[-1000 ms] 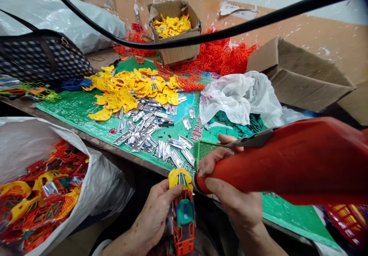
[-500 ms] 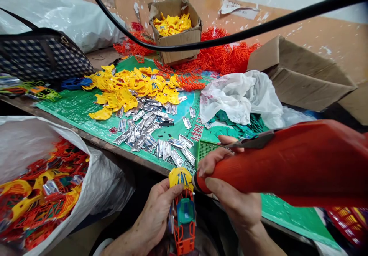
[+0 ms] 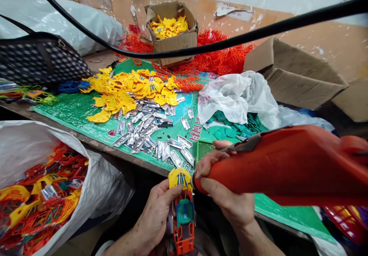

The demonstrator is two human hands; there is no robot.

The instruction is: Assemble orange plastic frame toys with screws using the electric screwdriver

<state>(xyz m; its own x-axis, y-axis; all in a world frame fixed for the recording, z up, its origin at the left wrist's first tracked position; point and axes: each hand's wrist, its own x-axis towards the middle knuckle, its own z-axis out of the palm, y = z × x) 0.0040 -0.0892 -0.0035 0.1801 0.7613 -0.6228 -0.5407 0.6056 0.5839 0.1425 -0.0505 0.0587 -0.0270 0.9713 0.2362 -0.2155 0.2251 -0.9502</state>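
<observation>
My left hand [image 3: 156,210] is closed around a toy car body [image 3: 185,212] with a yellow front, an orange-red lattice frame and a green middle piece. Its thumb presses on the yellow part. In my right hand [image 3: 227,198] is a red power screwdriver [image 3: 276,167], gripped near its front end. The dark tip of the tool meets the right side of the yellow front; the exact contact point is too small to make out. Silver plastic strips [image 3: 143,129] and yellow shell pieces [image 3: 129,87] lie on the table beyond my hands.
A green basket [image 3: 201,150] sits just behind my right hand. On the left, a white sack [image 3: 106,187] holds assembled pieces. A cardboard box [image 3: 175,45] of yellow parts stands at the back, near orange lattice parts [image 3: 215,56]. A black cable [image 3: 201,50] hangs across the view.
The view has shifted slightly, and the rear of the red screwdriver sits a little lower. Both hands keep their hold, with the tool's tip still at the yellow front.
</observation>
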